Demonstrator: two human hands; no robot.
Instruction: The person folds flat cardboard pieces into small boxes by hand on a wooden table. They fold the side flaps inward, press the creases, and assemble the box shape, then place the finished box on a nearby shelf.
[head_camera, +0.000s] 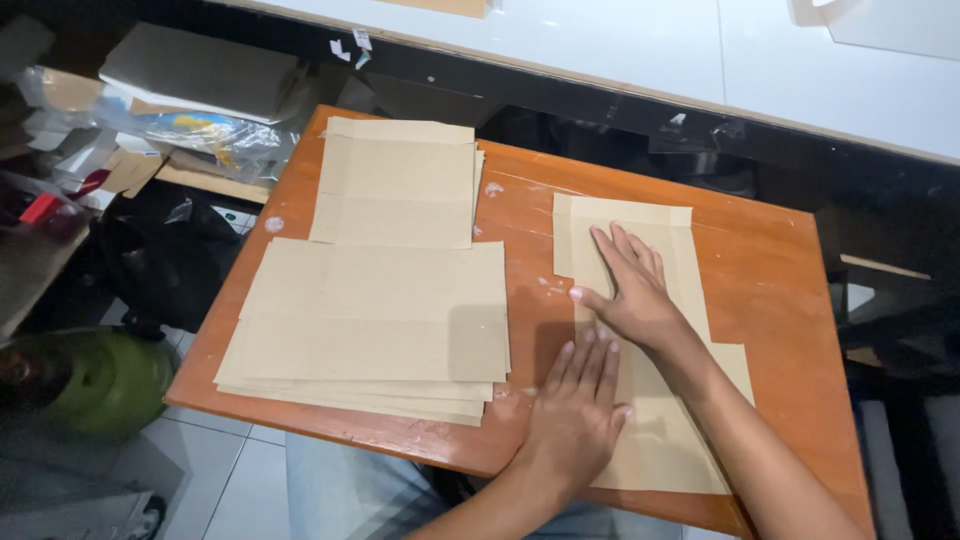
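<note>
1. Both hands lie flat, fingers spread, on a brown paper piece (680, 400) near the right edge of the orange wooden surface (780, 260).
2. The left hand (578, 408) presses the paper close to the near edge.
3. The right hand (628, 283) presses it a bit farther up. The two hands almost touch.
4. Neither hand grips anything; they only push down.
5. The paper looks thin, light and bendy. It would likely crease easily, so an edge or corner seems the best place to lift it.
6. A big stack of brown sheets (370, 335) sits by the left near corner.
7. A smaller folded pile (397, 185) lies behind that stack, toward the far edge.
</note>
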